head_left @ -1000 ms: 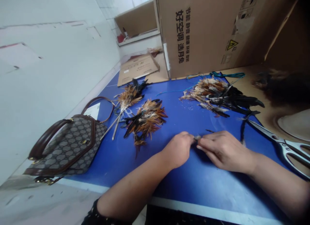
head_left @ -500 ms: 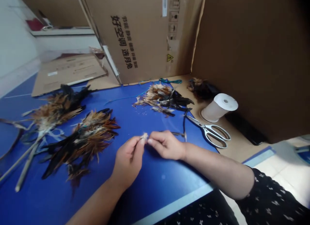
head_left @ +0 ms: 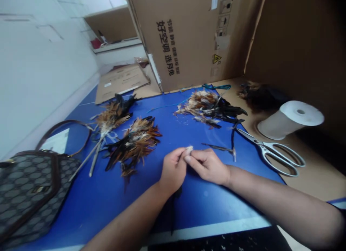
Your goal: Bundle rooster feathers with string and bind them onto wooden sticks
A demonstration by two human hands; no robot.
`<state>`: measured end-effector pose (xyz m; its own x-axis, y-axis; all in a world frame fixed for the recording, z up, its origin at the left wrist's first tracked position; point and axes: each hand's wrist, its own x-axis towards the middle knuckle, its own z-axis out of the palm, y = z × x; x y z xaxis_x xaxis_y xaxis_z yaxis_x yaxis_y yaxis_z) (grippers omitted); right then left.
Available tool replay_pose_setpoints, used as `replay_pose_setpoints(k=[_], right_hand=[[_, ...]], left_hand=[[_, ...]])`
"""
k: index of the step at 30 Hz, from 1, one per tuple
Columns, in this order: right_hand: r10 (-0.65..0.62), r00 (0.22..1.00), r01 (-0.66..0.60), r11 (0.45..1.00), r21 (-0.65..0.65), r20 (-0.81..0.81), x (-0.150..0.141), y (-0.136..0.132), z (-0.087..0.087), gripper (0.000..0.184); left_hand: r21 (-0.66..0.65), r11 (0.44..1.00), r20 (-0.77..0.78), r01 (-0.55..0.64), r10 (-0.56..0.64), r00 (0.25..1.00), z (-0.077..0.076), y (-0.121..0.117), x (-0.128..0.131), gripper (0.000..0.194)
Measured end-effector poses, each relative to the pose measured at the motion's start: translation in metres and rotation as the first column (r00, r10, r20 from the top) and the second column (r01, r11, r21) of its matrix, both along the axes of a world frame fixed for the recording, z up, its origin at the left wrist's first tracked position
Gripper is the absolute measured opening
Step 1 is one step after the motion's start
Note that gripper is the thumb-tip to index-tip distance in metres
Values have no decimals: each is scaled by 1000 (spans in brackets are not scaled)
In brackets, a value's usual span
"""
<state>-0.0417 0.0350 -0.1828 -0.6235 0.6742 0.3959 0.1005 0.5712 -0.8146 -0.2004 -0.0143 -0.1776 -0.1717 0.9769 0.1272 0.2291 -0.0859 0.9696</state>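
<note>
My left hand (head_left: 174, 169) is closed in a pinch on a feather. The feather's pale, fluffy end (head_left: 190, 148) pokes up between the fingertips, and a thin dark part shows below the hand. Touching it from the other side, my right hand (head_left: 208, 166) has its thumb and forefinger pressed together at the same pale end. What lies between the right fingertips is mostly hidden. Beyond the hands lies a loose pile of brown, cream and black feathers (head_left: 207, 103). A bunch of brown and black feathers (head_left: 137, 141) rests to the left.
Silver scissors (head_left: 281, 157) and a white spool (head_left: 278, 123) lie at the right. Dark feathers (head_left: 217, 147) are near my right hand. Farther left are a feather bunch on sticks (head_left: 109, 117) and a patterned handbag (head_left: 27, 186). Cardboard (head_left: 189, 38) stands behind the blue table (head_left: 108, 207).
The view has turned left, so the handbag now shows and everything sits farther right. My hands have come closer together and keep their pinch on the feather.
</note>
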Motion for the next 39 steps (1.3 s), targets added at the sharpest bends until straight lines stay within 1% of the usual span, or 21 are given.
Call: replay_pose_setpoints(k=[2, 5, 9, 12, 17, 21, 23, 25, 28, 31, 33, 35, 36, 37, 38, 39], right_hand=[[-21, 1000, 22, 1000, 16, -22, -2, -1, -5, 43], [-50, 998, 51, 998, 47, -23, -4, -3, -11, 44], [-67, 998, 68, 995, 78, -21, -6, -6, -14, 39], [-52, 998, 55, 991, 119, -20, -6, -6, -15, 37], [-37, 998, 43, 989, 143, -41, -7, -7, -16, 39], [-25, 999, 30, 992, 126, -44, -9, -4, -15, 39], [3, 1000, -2, 994, 111, -7, -8, 0, -14, 39], [37, 996, -45, 994, 103, 79, -5, 6, -10, 38], [90, 959, -129, 983, 134, 267, 5, 13, 0, 34], [109, 894, -213, 957, 198, 434, 16, 16, 16, 25], [107, 863, -250, 939, 235, 493, 22, 19, 24, 22], [111, 855, -267, 932, 247, 507, 28, 25, 28, 23], [120, 860, -267, 934, 236, 496, 31, 29, 28, 23], [139, 871, -262, 942, 208, 470, 34, 33, 27, 24], [168, 887, -256, 954, 155, 431, 36, 38, 25, 26], [202, 904, -249, 965, 78, 377, 37, 41, 22, 29]], left_hand=[[46, 999, -68, -5, 8, 998, -1, 1, 2, 27], [103, 994, -157, -22, 38, 987, -9, 1, 3, 27], [208, 978, -308, -2, 68, 949, -21, 2, -1, 21], [251, 968, -361, 14, 80, 929, -23, 4, -2, 20], [284, 959, -381, 14, 100, 919, -23, 7, -1, 23], [276, 961, -369, 31, 76, 926, -26, 11, -2, 29], [243, 969, -369, 43, 51, 928, -27, 14, -5, 29], [191, 980, -413, 51, 33, 910, -27, 17, -10, 26], [121, 984, -553, 129, -41, 832, -23, 19, -17, 25], [55, 967, -689, 250, -145, 710, -18, 15, -21, 26], [-12, 953, -763, 304, -205, 613, -16, 11, -20, 25], [-70, 921, -801, 382, -281, 529, -13, 7, -18, 23], [-83, 896, -801, 436, -320, 506, -12, 6, -17, 22], [-76, 868, -787, 491, -354, 505, -10, 5, -17, 23], [-51, 839, -759, 542, -385, 525, -7, 4, -17, 24], [-14, 812, -717, 583, -414, 560, -4, 4, -17, 25]])
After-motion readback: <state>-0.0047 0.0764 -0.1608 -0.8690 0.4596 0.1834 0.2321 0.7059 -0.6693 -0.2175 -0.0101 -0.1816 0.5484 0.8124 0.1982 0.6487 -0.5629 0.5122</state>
